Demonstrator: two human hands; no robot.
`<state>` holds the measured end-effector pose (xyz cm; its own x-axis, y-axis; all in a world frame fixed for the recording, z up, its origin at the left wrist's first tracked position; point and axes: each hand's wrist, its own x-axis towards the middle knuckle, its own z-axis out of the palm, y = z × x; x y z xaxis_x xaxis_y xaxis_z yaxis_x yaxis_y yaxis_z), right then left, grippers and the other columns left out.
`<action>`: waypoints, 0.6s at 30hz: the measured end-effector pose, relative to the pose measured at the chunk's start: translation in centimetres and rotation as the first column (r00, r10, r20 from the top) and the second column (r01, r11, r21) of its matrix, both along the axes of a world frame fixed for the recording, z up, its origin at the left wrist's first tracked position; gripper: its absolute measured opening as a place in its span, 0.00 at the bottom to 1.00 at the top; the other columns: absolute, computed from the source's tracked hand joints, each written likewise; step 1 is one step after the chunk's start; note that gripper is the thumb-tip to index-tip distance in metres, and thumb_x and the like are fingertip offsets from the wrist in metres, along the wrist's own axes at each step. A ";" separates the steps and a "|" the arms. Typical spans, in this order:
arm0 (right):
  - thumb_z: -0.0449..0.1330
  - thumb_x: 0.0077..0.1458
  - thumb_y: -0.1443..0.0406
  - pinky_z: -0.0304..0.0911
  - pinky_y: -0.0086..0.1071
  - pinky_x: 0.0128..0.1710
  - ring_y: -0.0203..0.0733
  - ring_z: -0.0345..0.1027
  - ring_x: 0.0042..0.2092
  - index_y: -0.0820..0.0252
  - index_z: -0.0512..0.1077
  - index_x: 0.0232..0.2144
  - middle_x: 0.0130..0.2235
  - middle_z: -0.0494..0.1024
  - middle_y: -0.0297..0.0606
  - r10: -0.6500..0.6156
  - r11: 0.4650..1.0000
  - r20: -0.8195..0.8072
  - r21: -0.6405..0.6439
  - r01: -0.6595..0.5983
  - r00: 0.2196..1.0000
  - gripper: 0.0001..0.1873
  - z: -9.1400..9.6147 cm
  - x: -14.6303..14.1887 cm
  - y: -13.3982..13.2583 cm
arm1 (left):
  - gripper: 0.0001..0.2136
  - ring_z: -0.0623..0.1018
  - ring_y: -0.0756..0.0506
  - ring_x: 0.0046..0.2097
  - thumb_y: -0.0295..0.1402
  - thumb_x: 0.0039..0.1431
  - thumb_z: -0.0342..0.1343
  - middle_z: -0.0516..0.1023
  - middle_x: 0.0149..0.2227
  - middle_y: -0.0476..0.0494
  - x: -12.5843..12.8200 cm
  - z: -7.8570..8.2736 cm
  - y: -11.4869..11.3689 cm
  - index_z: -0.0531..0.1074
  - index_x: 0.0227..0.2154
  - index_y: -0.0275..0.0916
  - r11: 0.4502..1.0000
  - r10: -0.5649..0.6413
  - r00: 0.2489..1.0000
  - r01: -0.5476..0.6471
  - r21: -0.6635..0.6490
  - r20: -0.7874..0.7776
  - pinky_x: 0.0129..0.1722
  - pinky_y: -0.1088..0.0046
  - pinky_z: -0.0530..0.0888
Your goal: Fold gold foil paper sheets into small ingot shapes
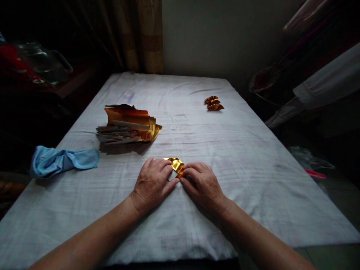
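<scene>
Left hand [153, 184], right hand [203, 184] pinch one gold foil piece [176, 164] on desk [253, 168]. One foil stack [128, 125] left, three folded pieces [214, 103] far right, one blue cloth [62, 160].

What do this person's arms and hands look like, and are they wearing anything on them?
The left arm and right arm are bare as far as the picture shows, with no sleeve in view. The left hand and right hand are bare too: no gloves, and no ring, watch or bracelet shows in the dim light.
</scene>
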<state>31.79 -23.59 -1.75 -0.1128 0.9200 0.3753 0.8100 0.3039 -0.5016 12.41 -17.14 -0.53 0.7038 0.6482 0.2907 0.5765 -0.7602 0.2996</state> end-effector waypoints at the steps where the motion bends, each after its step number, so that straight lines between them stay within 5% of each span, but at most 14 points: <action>1: 0.60 0.59 0.66 0.62 0.41 0.45 0.45 0.69 0.43 0.55 0.73 0.34 0.41 0.78 0.39 0.000 1.000 -0.001 -0.002 0.000 1.000 0.01 0.0 0.0 0.0 | 0.09 0.74 0.38 0.52 0.40 0.64 0.55 0.77 0.50 0.40 0.1 0.0 0.0 0.73 0.40 0.41 1.000 0.000 1.000 0.000 -0.001 0.000 0.58 0.50 0.64; 18: 0.61 0.59 0.65 0.62 0.42 0.46 0.46 0.69 0.43 0.55 0.72 0.34 0.41 0.77 0.39 -0.002 1.000 -0.021 -0.016 0.001 1.000 0.01 -0.1 0.0 0.0 | 0.08 0.74 0.38 0.50 0.38 0.64 0.56 0.77 0.48 0.40 0.6 -0.2 -0.2 0.72 0.41 0.41 0.998 0.058 0.998 -0.058 0.007 0.011 0.56 0.52 0.66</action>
